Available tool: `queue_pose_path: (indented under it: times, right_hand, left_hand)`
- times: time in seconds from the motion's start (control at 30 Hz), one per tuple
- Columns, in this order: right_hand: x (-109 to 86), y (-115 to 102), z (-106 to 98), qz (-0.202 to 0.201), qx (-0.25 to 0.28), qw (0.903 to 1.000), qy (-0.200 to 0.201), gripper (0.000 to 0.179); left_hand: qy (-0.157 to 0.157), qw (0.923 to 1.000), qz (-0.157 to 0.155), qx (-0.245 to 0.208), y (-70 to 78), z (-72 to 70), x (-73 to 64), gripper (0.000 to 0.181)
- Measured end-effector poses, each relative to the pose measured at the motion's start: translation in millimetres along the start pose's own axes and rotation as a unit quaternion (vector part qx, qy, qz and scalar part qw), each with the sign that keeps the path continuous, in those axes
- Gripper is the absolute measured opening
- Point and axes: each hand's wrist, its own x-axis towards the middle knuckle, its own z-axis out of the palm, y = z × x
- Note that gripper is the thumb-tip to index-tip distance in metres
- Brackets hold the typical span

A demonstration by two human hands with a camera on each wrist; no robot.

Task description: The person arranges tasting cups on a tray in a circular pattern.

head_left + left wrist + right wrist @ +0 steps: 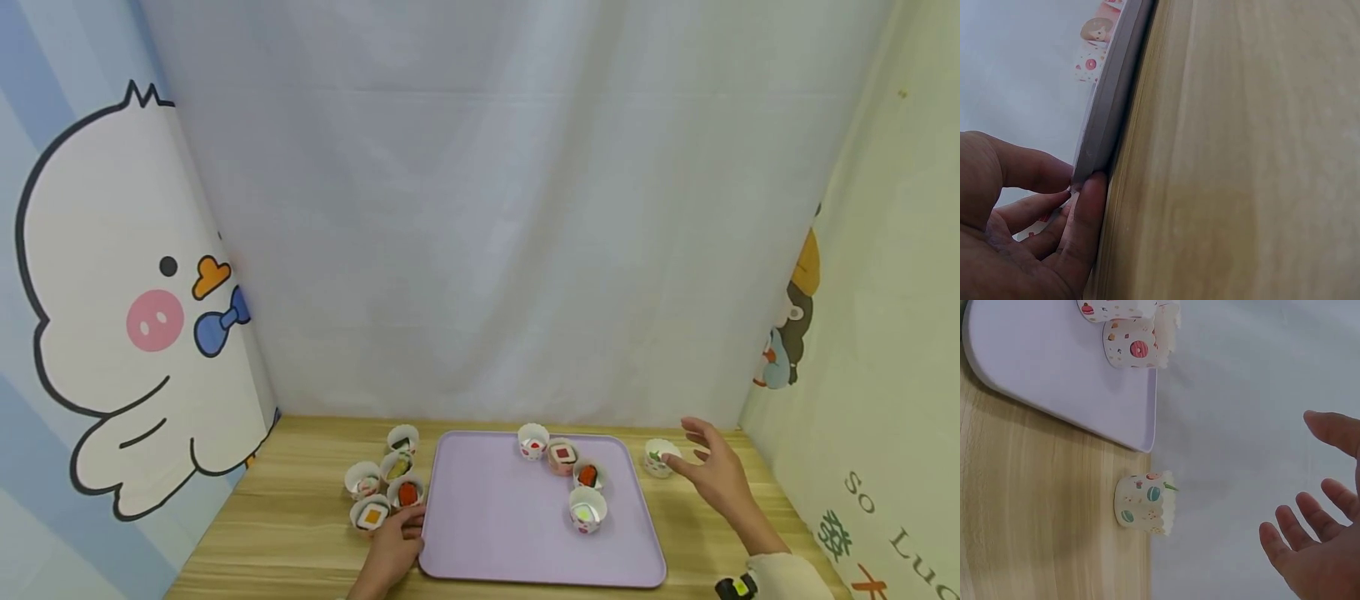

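Note:
My left hand is at the left edge of a lilac tray. In the left wrist view its thumb and fingers pinch the tray's rim. My right hand is raised with fingers spread and holds nothing. Closest to it is a white paper cup with something green in it, standing on the table right of the tray; the right wrist view shows this cup apart from the fingers. On the tray's right half stand several paper cups, among them one with a yellow centre and one with red filling.
Left of the tray, several more paper cups cluster on the wooden table. One with red filling is right beside the left hand. A pale curtain hangs behind, with printed cloths at both sides.

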Motion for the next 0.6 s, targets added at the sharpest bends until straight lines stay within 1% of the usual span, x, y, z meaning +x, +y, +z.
queue_pose_path:
  times: [0.13, 0.37, 0.6]
  right_hand:
    - [3.8, 10, 1, 0.008, 0.012, 0.9998, -0.013, 0.072]
    - [10.6, 27, 6, 0.055, 0.029, 0.9975, -0.033, 0.08]
    - [18.8, 46, 17, 0.088, 0.03, 0.9947, -0.042, 0.083]
  left_hand:
    - [-0.002, 1.0, -0.003, 0.002, 0.3, -0.3, 0.1, 0.055]
    - [-0.002, 0.9998, -0.012, -0.015, -0.8, 0.6, -0.8, 0.055]
    - [-0.005, 0.9998, -0.008, -0.017, -3.1, 2.0, 0.5, 0.055]
